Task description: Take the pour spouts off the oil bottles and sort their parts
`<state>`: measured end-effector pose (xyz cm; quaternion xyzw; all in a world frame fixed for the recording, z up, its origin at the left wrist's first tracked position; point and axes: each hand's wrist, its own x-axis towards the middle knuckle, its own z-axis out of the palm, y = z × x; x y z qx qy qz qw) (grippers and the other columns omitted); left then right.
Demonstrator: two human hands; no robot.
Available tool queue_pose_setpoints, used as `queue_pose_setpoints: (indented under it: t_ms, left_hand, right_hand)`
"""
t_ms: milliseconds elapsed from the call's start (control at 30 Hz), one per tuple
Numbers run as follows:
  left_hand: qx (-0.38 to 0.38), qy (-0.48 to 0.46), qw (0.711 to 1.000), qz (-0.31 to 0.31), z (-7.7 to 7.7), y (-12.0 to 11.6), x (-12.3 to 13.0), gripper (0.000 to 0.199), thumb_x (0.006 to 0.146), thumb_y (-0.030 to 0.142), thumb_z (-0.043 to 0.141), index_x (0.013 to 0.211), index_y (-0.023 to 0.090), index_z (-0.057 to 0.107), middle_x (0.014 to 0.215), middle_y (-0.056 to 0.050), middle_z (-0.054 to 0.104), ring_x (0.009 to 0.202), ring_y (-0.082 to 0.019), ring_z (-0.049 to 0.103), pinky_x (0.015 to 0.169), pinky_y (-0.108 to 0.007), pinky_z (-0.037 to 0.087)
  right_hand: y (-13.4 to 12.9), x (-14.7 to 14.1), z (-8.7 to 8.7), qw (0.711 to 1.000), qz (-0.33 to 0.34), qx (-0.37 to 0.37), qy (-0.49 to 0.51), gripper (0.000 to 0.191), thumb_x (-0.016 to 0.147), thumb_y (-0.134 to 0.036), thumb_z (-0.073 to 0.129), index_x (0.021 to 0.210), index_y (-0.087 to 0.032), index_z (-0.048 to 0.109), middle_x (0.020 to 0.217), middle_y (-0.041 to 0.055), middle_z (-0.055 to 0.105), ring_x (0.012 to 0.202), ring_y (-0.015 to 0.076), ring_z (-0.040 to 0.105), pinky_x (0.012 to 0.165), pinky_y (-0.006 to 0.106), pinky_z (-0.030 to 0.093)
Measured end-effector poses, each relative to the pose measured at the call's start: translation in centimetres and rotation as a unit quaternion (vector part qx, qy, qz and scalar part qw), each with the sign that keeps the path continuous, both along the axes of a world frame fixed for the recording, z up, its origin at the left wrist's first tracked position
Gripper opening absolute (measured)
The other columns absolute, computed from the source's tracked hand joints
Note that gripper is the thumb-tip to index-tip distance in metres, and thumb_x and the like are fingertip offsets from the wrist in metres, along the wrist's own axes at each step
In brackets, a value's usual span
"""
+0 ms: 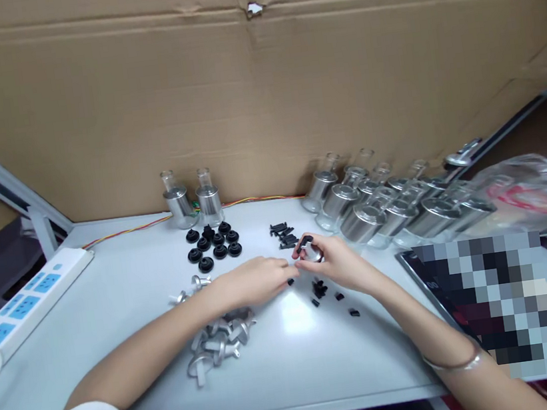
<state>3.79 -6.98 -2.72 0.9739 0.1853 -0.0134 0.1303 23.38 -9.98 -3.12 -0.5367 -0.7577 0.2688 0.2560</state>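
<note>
My right hand (337,262) is closed around a round, shiny metal lid (314,252) with a black fitting (304,241) on it, held just above the table. My left hand (266,280) reaches in from the left, its fingers drawn together beside the lid. A small black piece (290,282) shows right under its fingertips; I cannot tell if they grip it. More small black pieces (319,288) lie scattered below my right hand. Behind the hands is a group of thin black strips (285,236). Silver lids with tabs (221,340) are heaped beside my left forearm.
Round black caps (212,240) sit at the back left, before two glass bottles with metal sleeves (209,203). Several similar bottles (363,220) crowd the right. A power strip (29,304) runs along the left; a plastic bag (529,195) and dark tray (413,274) are right.
</note>
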Motion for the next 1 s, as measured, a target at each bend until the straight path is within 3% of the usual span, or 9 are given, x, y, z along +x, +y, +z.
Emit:
queue_pose_setpoints:
  t_ms: [167,300,500,667,733,800,867,1000]
  left_hand:
    - [-0.04,-0.026,0.998,-0.032,-1.2,1.3,0.9,0.016,0.089,0.013,0.051,0.098,0.019,0.063,0.093,-0.005,0.066,0.079,-0.016,0.063,0.07,-0.026,0.047]
    - [-0.059,-0.027,0.997,-0.036,-0.8,1.4,0.8,0.014,0.086,0.008,0.053,0.09,0.018,0.063,0.09,-0.003,0.064,0.077,-0.014,0.061,0.07,-0.023,0.046]
    - [0.006,0.038,0.999,0.014,-0.5,0.2,-0.1,0.021,0.089,0.008,0.04,0.082,0.017,0.058,0.08,-0.004,0.061,0.066,-0.017,0.056,0.061,-0.028,0.04]
    - [-0.05,0.047,0.997,0.029,0.0,0.2,-0.3,0.011,0.087,0.01,0.048,0.086,0.017,0.056,0.089,-0.005,0.062,0.075,-0.018,0.058,0.064,-0.028,0.041]
    - [-0.088,0.02,0.994,0.062,0.3,0.2,-0.6,0.008,0.086,0.017,0.056,0.093,0.017,0.054,0.094,-0.006,0.063,0.075,-0.018,0.058,0.064,-0.028,0.042]
    - [-0.128,-0.048,0.985,0.106,0.9,0.2,-1.0,0.026,0.084,0.027,0.062,0.105,0.018,0.049,0.103,-0.008,0.061,0.075,-0.017,0.059,0.065,-0.028,0.045]
    - [-0.14,-0.132,0.973,0.128,1.4,0.0,-1.3,0.04,0.085,0.036,0.062,0.117,0.02,0.044,0.112,-0.009,0.058,0.08,-0.016,0.059,0.071,-0.029,0.047]
    - [-0.086,-0.213,0.969,0.097,1.8,-0.2,-1.3,0.024,0.093,0.032,0.049,0.114,0.02,0.052,0.106,-0.006,0.057,0.086,-0.016,0.058,0.077,-0.029,0.047]
  right_hand:
    - [0.3,0.9,-2.5,0.999,0.013,-0.044,0.018,0.005,0.075,-0.021,0.055,0.075,-0.016,0.052,0.07,-0.0032,0.056,0.063,0.0097,0.048,0.06,0.02,0.038]
    - [-0.3,0.6,-2.3,0.999,-0.001,-0.051,0.003,0.008,0.075,-0.019,0.057,0.073,-0.017,0.049,0.068,-0.0041,0.056,0.061,0.0092,0.047,0.059,0.02,0.037]
    - [-0.6,0.2,-2.3,0.999,0.003,-0.021,-0.033,0.011,0.077,-0.016,0.058,0.074,-0.018,0.047,0.071,-0.0025,0.058,0.062,0.0104,0.05,0.061,0.021,0.037]
    - [-0.8,0.3,-2.5,0.998,0.005,-0.007,-0.06,0.014,0.08,-0.019,0.058,0.076,-0.019,0.045,0.075,0.0002,0.057,0.066,0.0132,0.052,0.063,0.024,0.04]
    - [-1.1,0.3,-2.1,0.999,0.004,0.029,-0.042,0.01,0.083,-0.021,0.055,0.081,-0.018,0.046,0.078,0.002,0.057,0.07,0.0142,0.053,0.066,0.025,0.043]
    - [-1.4,0.1,-1.6,0.997,0.02,0.072,-0.01,0.008,0.086,-0.02,0.05,0.093,-0.017,0.048,0.087,0.0049,0.057,0.077,0.0151,0.055,0.072,0.027,0.045]
    - [-1.8,-0.1,-1.4,0.993,0.054,0.101,0.018,0.018,0.089,-0.018,0.045,0.107,-0.016,0.047,0.1,0.0086,0.058,0.089,0.0165,0.057,0.08,0.03,0.047]
    - [-2.0,-0.8,-2.1,0.985,0.121,0.117,0.035,0.028,0.091,-0.028,0.052,0.118,-0.018,0.049,0.108,0.0108,0.061,0.098,0.0193,0.059,0.085,0.031,0.048]
